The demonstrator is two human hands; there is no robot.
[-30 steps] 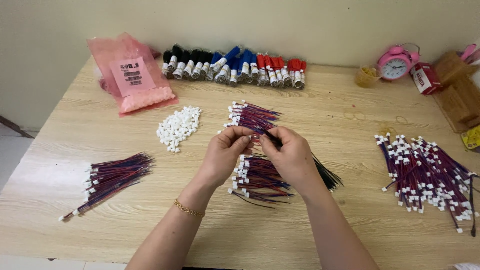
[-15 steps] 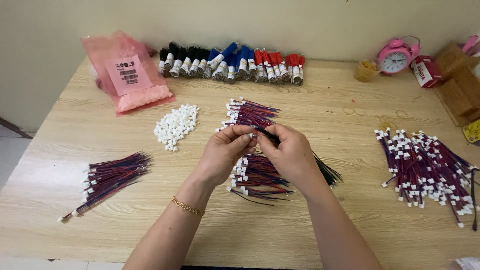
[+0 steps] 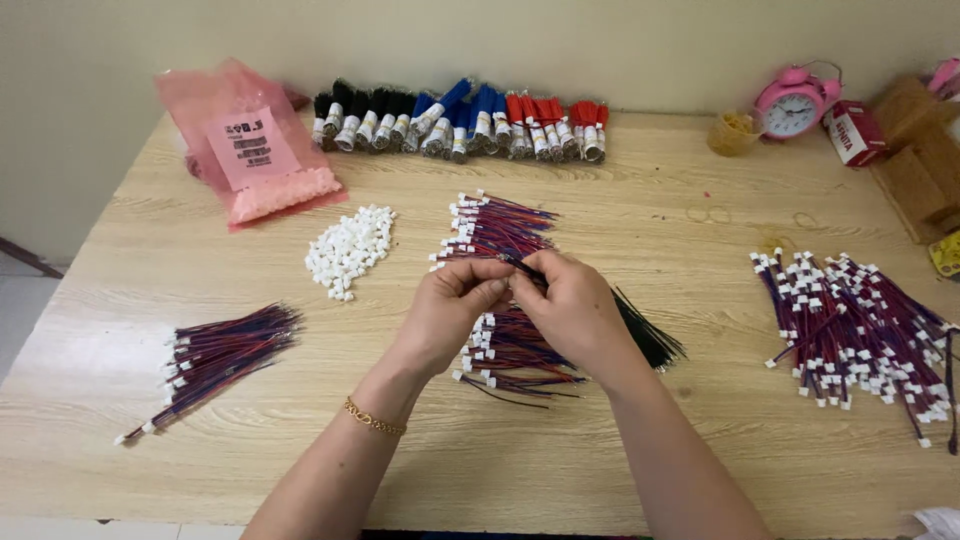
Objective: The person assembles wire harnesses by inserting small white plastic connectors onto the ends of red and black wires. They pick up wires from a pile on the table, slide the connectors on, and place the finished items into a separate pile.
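A pale wooden worktop (image 3: pixel 620 470) with a light grain fills most of the view. Its far edge sits against a plain cream wall (image 3: pixel 600 40), bare and evenly lit. To the left, past the worktop's edge, a strip of light tiled floor (image 3: pixel 18 300) shows, crossed by a dark line near the wall. The light is soft and even, with only faint shadows on the wood.

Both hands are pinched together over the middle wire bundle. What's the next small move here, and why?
Probably press the thin wire end home into the small white piece: the left hand and right hand meet fingertip to fingertip above the wire bundle, with a dark wire sticking out between them. Whether it is already seated is hidden by the fingers.
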